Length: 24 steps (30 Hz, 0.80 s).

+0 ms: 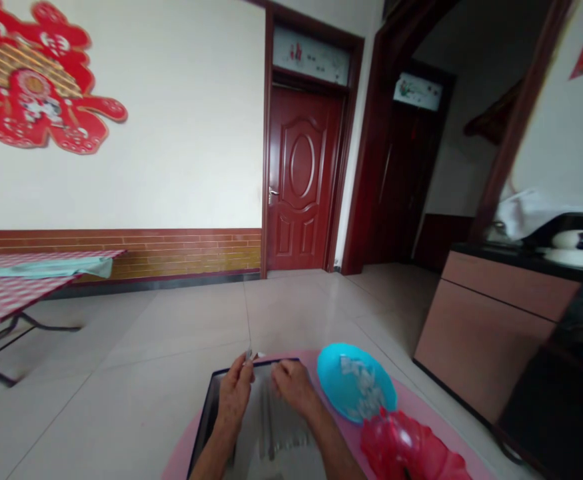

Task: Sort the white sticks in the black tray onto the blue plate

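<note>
Over the far end of a dark-rimmed tray (206, 419), my left hand (234, 390) pinches a small pale, shiny piece (249, 355) between thumb and fingertips. Its exact kind is too small and blurred to tell. My right hand (291, 383) is closed just to the right, apart from the left, with fingers curled; whatever it may hold is hidden. Between my forearms, thin grey strips (267, 423) and a row of small clear pieces (294, 443) lie on the tray. A bright blue bowl (328, 377) with several clear or whitish small pieces (364, 387) stands right of my right hand.
A glossy red plastic dish (406, 443) sits beside the bowl on a round pink tabletop (344, 433). A brown cabinet (496, 327) stands at right. A folding table with checked cloth (16, 287) is at left. A red door (304, 180) lies beyond the tiled floor (181, 327).
</note>
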Tool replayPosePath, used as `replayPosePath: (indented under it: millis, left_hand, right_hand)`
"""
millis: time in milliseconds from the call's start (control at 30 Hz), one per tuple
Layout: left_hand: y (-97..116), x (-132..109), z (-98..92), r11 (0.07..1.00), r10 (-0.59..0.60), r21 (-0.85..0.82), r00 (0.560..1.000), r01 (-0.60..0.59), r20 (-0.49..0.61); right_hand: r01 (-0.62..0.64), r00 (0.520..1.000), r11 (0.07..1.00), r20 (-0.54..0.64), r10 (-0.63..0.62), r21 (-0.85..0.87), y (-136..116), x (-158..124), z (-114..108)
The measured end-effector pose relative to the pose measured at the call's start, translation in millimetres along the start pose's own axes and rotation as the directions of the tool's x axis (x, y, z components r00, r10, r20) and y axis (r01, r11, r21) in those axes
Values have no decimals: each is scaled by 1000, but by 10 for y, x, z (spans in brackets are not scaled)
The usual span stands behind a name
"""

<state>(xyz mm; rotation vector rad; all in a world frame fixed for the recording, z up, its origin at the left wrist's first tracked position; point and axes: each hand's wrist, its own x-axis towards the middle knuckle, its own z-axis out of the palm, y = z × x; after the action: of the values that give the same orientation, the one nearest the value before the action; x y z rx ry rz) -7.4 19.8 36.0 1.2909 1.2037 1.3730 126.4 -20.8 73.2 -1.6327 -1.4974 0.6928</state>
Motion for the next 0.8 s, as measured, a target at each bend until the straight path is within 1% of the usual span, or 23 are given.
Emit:
replayPosePath:
  millis: [33,100,200,267,333,400,433,500,600,700,800]
  left_hand:
    - [-19,-9,14,996,65,57,998,-67,24]
    - [-58,-31,46,969,190,146,979,-200,76]
    - [-133,-52,84,888,345,272,928,-371,141]
    - [-190,-45,93,822,438,322,882,-470,173]
    - [-240,-22,90,760,513,351,837,-547,193]
    - [-274,4,81,709,562,376,800,-597,212]
    - [-285,15,76,687,577,389,786,-614,221]
    - [-297,32,69,655,595,412,768,-633,235]
    - [-301,38,62,628,605,436,757,-644,246]
    - [-299,28,55,610,610,450,749,-652,259]
    - [-300,10,50,601,602,458,748,-655,280]
  right_hand:
    - [11,1000,999,-17,-11,-38,-17,23,-102]
    - [36,998,991,-39,-41,-125,-27,41,-338]
    - [66,994,963,-62,-85,-262,72,8,-767]
    - [70,991,935,-82,-105,-349,241,-20,-1075]
    - [44,989,900,-107,-100,-433,480,-28,-1356]
    - [3,988,865,-132,-80,-502,754,-11,-1558]
    - [-8,988,849,-136,-76,-529,890,2,-1617]
    - [-14,987,823,-138,-78,-568,1141,28,-1649]
    - [19,986,805,-122,-113,-592,1425,59,-1536]
    - [61,982,811,-112,-155,-582,1601,96,-1377]
    - [68,977,832,-133,-168,-550,1708,155,-1278]
